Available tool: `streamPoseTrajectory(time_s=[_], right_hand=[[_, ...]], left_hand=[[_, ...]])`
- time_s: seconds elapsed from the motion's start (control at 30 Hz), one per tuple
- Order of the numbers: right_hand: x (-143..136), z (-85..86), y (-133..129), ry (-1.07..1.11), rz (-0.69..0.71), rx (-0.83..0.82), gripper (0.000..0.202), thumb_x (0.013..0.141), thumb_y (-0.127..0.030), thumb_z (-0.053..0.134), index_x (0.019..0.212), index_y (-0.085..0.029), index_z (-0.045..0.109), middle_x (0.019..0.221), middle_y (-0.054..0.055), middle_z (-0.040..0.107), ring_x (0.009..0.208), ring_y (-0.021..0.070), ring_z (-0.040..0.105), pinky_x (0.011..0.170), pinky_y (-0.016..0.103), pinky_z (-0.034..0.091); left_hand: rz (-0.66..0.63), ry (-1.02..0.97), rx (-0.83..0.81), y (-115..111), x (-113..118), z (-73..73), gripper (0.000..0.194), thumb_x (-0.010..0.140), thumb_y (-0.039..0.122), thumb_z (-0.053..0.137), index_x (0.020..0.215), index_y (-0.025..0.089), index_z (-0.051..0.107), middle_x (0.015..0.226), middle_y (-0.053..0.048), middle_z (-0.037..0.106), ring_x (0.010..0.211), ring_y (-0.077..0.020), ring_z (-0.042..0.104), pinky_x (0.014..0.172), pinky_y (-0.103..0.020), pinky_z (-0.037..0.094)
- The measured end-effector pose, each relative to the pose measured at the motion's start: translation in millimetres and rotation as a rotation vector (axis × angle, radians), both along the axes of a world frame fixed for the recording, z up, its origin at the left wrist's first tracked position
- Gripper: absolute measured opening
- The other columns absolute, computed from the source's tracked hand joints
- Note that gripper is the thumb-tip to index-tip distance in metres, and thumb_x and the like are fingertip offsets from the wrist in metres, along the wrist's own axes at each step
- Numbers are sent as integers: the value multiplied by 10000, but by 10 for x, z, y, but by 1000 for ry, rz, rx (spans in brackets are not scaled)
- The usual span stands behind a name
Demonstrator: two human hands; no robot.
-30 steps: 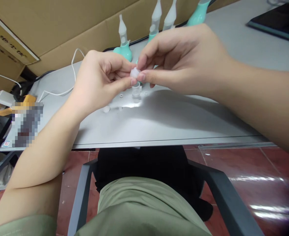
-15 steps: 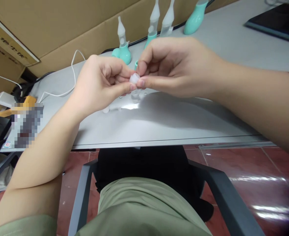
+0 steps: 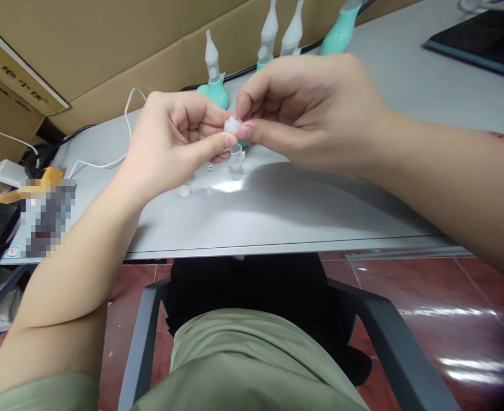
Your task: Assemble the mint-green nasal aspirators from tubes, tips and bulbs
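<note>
A small translucent white silicone piece (image 3: 233,124) is pinched between both hands above the table. My left hand (image 3: 182,134) grips it from the left with thumb and fingers. From the right, my right hand (image 3: 307,108) pinches its edge between thumb and forefinger. Directly below stands a clear plastic cup-like part (image 3: 236,160) on the grey table (image 3: 183,228). A small ring (image 3: 210,168) and a whitish round piece (image 3: 185,190) lie to its left. Part of something teal shows behind my fingertips, mostly hidden.
Several teal nasal aspirators with white pointed tips, such as this aspirator (image 3: 214,74), stand along the cardboard wall (image 3: 106,51). A white cable (image 3: 128,114) curls at the left. A dark flat device (image 3: 483,43) lies at the far right.
Both hands have risen slightly with the white piece, and the right hand's fingertips have shifted on its edge. More of the clear part below now shows.
</note>
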State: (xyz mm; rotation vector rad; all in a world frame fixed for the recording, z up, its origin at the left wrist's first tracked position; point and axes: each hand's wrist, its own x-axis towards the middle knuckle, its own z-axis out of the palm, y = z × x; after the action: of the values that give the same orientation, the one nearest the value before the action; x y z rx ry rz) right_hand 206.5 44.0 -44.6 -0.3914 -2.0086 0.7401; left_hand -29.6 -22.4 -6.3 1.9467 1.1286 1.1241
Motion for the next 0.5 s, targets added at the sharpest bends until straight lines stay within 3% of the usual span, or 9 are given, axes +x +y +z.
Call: streamPoseTrajectory(time_s=[0.13,0.27,0.5], right_hand=[[12,7,74,-78,36,3,156,1048,-208,905,1062,-277,766,919,-81,780,810,40,724,724,167,569],[34,-22,97,-145,-10,61,109,1130,-273,848,1144,-274,739,908,-86,782,767,42,709,679,191,524],[26,-52,106,-62,75,78,119,1107,-329,847,1206,-288,795,1053,-56,836,896,68,785,787,198,627]], left_hand=[[-33,6,-2,-5,-10,11,182,907,310,1074,961,207,934,866,-43,899,786,-229,859,744,-388,722],[-15,61,-25,22,-36,-20,322,920,451,1087,1032,195,929,949,-76,919,893,-268,869,827,-419,744],[-43,32,-36,44,-33,-3,354,877,479,1125,935,219,891,858,-65,888,788,-252,832,759,-435,731]])
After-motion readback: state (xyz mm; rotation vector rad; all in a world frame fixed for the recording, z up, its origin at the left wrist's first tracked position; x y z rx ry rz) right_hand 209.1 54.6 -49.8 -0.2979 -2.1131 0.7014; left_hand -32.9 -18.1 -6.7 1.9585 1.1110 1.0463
